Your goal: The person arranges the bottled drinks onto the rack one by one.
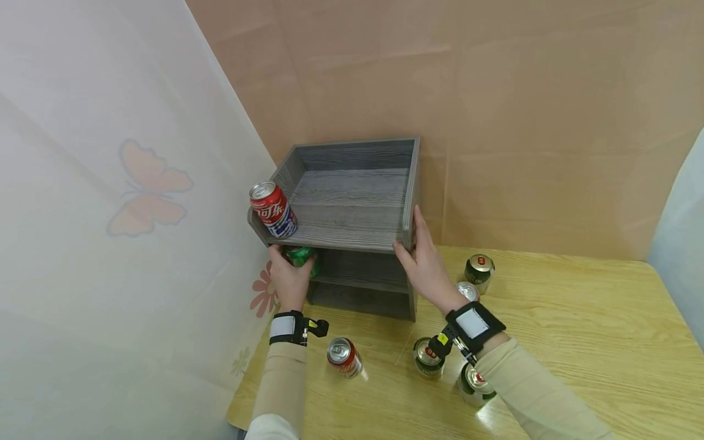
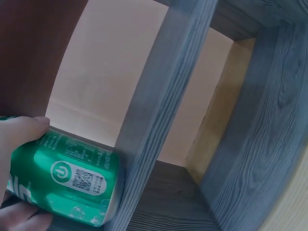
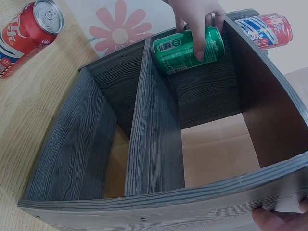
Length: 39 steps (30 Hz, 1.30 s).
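My left hand point(image 1: 290, 278) grips a green soda can point(image 2: 67, 175) on the middle level of a grey wooden shelf unit point(image 1: 352, 211). The can stands at the left end of that level, its base at the shelf board in the left wrist view. Thumb and fingers lie on opposite sides of it. Against the unit's right side panel rests my right hand point(image 1: 429, 269), fingers extended along the outside and thumb near the front edge. A red cola can point(image 1: 273, 211) stands on the top level at the front left corner.
On the wooden table point(image 1: 577, 330) in front of the unit stands another red cola can point(image 1: 344, 357). Several dark green and gold cans point(image 1: 428, 357) stand to the right, with a silver-topped can point(image 1: 467, 291) partly behind my right wrist. A white curtain point(image 1: 165, 293) hangs close on the left.
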### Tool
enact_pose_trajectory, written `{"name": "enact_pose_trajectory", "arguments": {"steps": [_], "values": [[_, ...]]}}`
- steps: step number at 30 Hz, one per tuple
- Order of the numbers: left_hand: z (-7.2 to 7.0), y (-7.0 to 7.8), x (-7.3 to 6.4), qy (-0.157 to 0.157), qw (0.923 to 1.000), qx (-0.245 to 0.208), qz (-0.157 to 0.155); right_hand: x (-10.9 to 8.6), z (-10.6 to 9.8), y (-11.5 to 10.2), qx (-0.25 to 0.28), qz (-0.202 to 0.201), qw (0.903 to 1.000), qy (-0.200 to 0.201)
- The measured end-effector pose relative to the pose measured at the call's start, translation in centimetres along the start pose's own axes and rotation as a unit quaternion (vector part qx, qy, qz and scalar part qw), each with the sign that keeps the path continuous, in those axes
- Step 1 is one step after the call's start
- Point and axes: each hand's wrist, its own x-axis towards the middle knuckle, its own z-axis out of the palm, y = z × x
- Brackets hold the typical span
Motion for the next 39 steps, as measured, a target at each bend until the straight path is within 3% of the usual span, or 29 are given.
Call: {"name": "enact_pose_trajectory", "arguments": {"steps": [6,13,17,39], "values": [[0.0,-0.3,0.0,-0.008,0.9996,0.024,-0.01,0.0,0.1,0.2,0.002,0.0,1.0,-0.001],[-0.8,-0.8,0.0,-0.061,0.9979,0.015,0.016,0.0,0.1,0.2,0.008,0.001,1.0,-0.001],[-1.1,-0.8,0.0,-0.067,0.9972,0.02,0.027,-0.1,0.0,0.2,0.011,0.0,0.9999,0.001],[0.2,0.1,-0.2,0.015,0.9982,0.058,-0.009,-0.1,0.0,0.2,0.014,-0.002,0.9999,0.004]]}}
